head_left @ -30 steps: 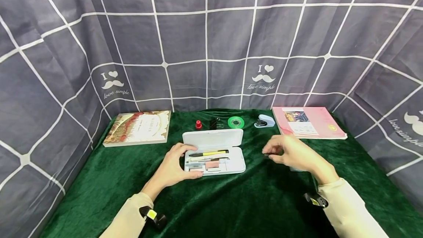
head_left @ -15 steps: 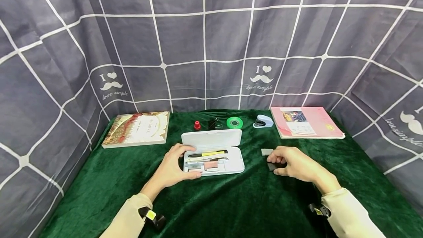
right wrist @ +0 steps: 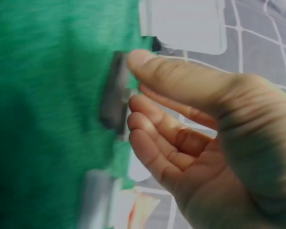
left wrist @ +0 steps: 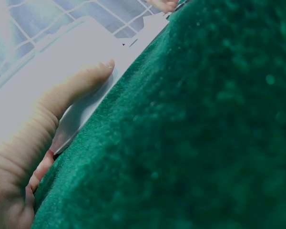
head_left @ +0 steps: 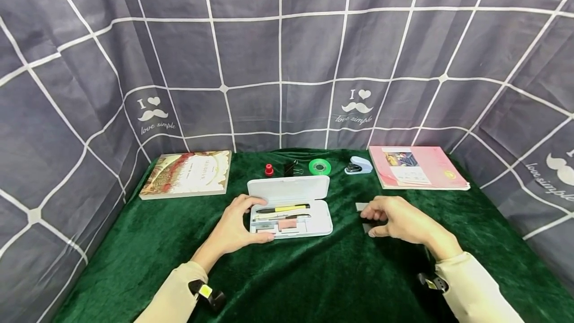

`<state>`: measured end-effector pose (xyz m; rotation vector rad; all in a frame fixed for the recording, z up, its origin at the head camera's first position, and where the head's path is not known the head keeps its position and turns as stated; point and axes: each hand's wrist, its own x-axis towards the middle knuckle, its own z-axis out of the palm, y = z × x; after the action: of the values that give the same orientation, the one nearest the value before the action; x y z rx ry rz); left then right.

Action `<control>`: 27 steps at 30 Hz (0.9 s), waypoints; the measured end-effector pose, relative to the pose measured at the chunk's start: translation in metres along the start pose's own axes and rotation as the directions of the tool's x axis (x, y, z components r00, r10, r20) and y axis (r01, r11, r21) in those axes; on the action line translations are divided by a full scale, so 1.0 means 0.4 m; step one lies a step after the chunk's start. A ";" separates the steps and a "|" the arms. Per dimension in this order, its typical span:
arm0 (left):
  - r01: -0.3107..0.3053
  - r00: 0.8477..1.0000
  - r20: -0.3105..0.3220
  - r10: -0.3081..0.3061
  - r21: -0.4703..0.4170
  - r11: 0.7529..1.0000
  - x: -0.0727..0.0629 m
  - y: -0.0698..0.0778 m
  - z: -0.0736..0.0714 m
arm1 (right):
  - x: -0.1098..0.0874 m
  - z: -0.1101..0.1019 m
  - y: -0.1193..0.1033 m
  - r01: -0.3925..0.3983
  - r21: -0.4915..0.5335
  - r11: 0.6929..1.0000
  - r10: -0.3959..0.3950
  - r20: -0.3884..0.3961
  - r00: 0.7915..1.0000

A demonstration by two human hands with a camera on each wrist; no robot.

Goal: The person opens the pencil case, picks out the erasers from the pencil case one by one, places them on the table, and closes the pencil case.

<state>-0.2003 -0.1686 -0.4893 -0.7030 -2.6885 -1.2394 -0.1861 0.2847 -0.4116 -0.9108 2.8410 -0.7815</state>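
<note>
My left hand (head_left: 234, 226) grips the left end of an open white pencil case (head_left: 320, 218), thumb along its front edge and fingers at the back. Inside lie a yellow-and-black pen (head_left: 284, 209), another slim pen, a pink eraser (head_left: 287, 224) and small pieces. To the right, my right hand (head_left: 399, 218) hovers low over the cloth, fingers loosely bent and thumb apart. By its fingertips lies a small dark grey rectangular piece (right wrist: 115, 95); the blurred close view shows no pinch on it. A pale grey strip (head_left: 360, 206) lies just behind, partly covered by the fingers.
Along the back are a book (head_left: 188, 173), a red cap-like piece (head_left: 269, 169), a black binder clip (head_left: 290, 168), green tape (head_left: 320, 167), a pale blue stapler (head_left: 358, 165) and a pink notebook (head_left: 430, 166). A light grey block (right wrist: 94, 200) lies beneath the right hand.
My right hand has come down and nearer, bringing the small dark piece to the cloth. Its fingers have since shifted slightly off that piece. The left hand and pencil case stay put.
</note>
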 end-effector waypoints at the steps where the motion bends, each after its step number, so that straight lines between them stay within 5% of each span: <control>1: 0.003 1.000 0.000 -0.003 -0.001 1.000 -0.001 0.000 -0.001 | 0.007 -0.004 -0.007 0.007 0.005 1.000 -0.006 -0.015 1.000; 10: 0.004 1.000 -0.003 -0.004 -0.006 1.000 -0.001 -0.001 -0.001 | 0.138 0.011 -0.129 0.128 0.098 0.987 -0.116 -0.117 0.986; 19: -0.016 1.000 -0.001 0.016 -0.016 1.000 0.005 0.003 0.000 | 0.272 0.110 -0.265 0.285 0.123 0.951 -0.286 -0.013 0.958; 27: -0.004 1.000 -0.002 0.004 -0.021 1.000 -0.002 0.008 -0.002 | 0.286 0.199 -0.269 0.291 0.033 0.956 -0.292 0.048 0.955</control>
<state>-0.1984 -0.1676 -0.4868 -0.7082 -2.6752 -1.2681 -0.2074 0.1100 -0.4177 -1.3468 2.6788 -0.8028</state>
